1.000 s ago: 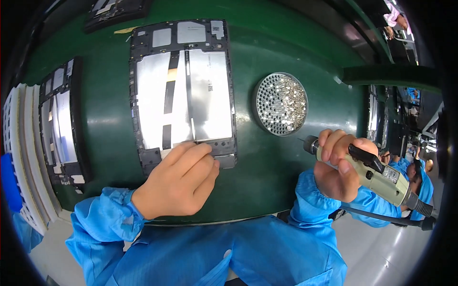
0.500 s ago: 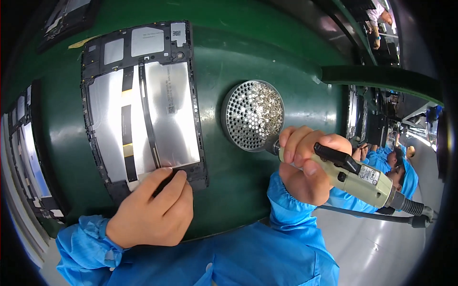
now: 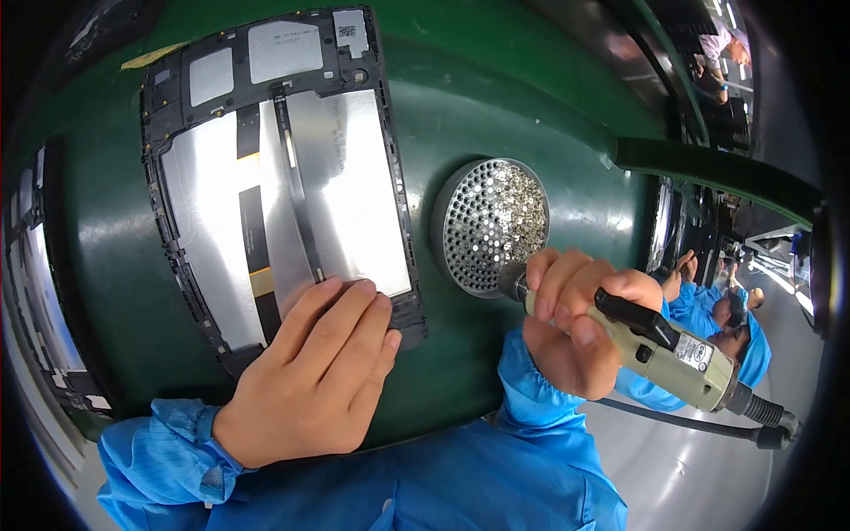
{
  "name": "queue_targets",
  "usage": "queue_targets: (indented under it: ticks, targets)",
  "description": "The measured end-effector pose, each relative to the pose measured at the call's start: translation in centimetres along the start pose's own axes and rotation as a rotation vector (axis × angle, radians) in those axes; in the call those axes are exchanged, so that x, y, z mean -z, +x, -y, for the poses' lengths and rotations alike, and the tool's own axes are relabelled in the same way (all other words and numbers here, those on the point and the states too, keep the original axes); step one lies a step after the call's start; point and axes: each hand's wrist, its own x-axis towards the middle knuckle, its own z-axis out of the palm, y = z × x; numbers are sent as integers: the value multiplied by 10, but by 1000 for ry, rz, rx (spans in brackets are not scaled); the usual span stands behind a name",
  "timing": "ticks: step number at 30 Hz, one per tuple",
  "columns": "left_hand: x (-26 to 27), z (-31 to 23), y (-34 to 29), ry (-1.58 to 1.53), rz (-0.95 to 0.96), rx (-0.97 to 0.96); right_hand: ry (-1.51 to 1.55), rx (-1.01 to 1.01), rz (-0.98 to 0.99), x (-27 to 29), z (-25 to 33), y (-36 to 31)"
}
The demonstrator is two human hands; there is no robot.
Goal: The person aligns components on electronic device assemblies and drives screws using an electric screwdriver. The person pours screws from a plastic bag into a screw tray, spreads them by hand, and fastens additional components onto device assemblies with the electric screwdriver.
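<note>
My left hand lies over the lower end of an opened tablet housing, its fingers stretched out across the silver inner plate and a thin dark ribbon cable. The fingertips cover the cable's lower end. A pale green electric screwdriver with a black lever is gripped in my right hand. Its tip end reaches the near rim of a round grey dish full of holes. Small silver screws are heaped on the dish's right side; whether the bit touches any is hidden.
A second tablet housing rests at the left edge of the green bench. Another dark one shows at the far left. A green bar crosses at the right. Past it, people in blue sit along the line.
The fingers of my left hand have gone from a pinch near the cable's lower end to lying flatter on the plate. My right hand still holds the screwdriver at the dish. The view has shifted slightly.
</note>
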Motion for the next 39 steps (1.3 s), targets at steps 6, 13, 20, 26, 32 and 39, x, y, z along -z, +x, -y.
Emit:
queue_targets:
  ticks: [6, 13, 20, 26, 32, 39]
  targets:
    - [1, 3, 2, 23, 28, -22, -10, 0, -4, -2, -1, -3]
    - [6, 6, -6, 46, 120, -47, -62, 30, -63, -11, 9, -3]
    - [7, 7, -4, 30, 111, -49, -58, 63, 151, -33, 33, -10]
    - [4, 7, -4, 25, 69, -48, -25, -5, 231, -45, 27, -14]
    - [5, 6, -6, 22, 88, -33, -28, -13, 209, -46, 22, -16]
    - [6, 6, -4, 30, 97, -26, -57, -19, 302, -43, 21, -14]
